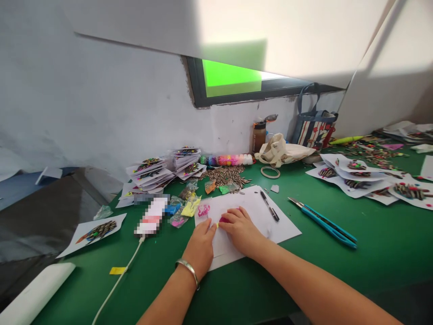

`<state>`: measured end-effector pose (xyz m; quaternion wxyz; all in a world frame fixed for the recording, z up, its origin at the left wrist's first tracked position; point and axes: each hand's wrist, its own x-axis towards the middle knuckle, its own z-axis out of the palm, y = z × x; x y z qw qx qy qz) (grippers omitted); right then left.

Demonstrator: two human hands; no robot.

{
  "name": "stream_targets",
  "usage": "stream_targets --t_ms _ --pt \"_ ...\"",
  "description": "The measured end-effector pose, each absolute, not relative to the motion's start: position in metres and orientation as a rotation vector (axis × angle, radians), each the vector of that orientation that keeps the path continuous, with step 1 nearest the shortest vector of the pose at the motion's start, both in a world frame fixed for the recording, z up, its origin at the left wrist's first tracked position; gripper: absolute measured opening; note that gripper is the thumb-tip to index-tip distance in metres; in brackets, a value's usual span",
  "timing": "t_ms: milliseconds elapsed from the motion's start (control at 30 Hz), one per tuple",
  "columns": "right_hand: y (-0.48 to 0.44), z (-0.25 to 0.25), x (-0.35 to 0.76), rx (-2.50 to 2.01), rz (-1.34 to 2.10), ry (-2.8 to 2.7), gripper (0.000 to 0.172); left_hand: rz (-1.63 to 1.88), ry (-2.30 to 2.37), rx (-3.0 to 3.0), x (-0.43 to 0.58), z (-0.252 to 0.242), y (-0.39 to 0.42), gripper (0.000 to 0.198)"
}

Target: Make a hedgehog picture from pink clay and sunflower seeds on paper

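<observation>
My left hand [202, 241], with a silver bangle at the wrist, rests on white paper [275, 225]. Its thumb and forefinger are closed at a small yellow piece [217, 225] that looks like modelling clay. My right hand [242, 232] reaches the same piece from the other side, fingers curled. Under those fingers shows part of a magenta thing [227, 218], mostly hidden; I cannot tell whether it is gripped. A pink patterned piece [203, 210] lies at the paper's left edge. A black pen [269, 206] lies to the right of my hands.
Small bags of coloured clay [190, 206] and a pile of striped seeds [226, 177] lie behind the paper. Blue-handled tweezers [324, 223] are at right, decorated sheets [355, 176] beyond. A phone-like pixelated object [153, 216] trails a white cable [117, 284] across the green table [250, 293].
</observation>
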<state>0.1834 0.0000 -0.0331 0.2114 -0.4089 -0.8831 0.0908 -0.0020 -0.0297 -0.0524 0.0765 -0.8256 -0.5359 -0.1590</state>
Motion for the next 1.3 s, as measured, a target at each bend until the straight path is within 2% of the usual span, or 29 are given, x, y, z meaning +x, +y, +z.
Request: stream_targets --t_ms 133,267,533,700,833,933,1133,1300 --pt "0.003 -0.038 0.184 -1.085 0.26 -2.379 0.042 -0.48 -1.614 -2.475 -0.002 -0.052 -0.032 0.053" --pt "0.005 -0.042 0.184 -1.077 0.232 -2.296 0.053 -0.503 -1.595 -2.499 -0.002 -0.053 -0.034 0.056" --pt "0.004 -0.042 0.182 -1.088 0.21 -2.364 0.044 -0.478 -1.513 -2.459 -0.002 -0.057 -0.032 0.048" --pt "0.006 -0.043 0.183 -1.103 0.242 -2.323 0.054 -0.589 -1.465 -2.465 -0.004 -0.058 -0.031 0.053" --pt "0.003 -0.037 0.182 -1.098 0.246 -2.369 0.041 -0.577 -1.409 -2.476 -0.005 -0.06 -0.029 0.045" --pt "0.001 -0.033 0.181 -1.119 0.257 -2.379 0.034 -0.56 -1.402 -2.489 -0.006 -0.061 -0.029 0.047" --pt "0.002 -0.032 0.183 -1.148 0.271 -2.368 0.052 -0.567 -1.396 -2.511 -0.006 -0.058 -0.031 0.054" --pt "0.0 -0.031 0.182 -1.132 0.206 -2.415 0.031 -0.597 -1.4 -2.499 -0.006 -0.055 -0.031 0.047"
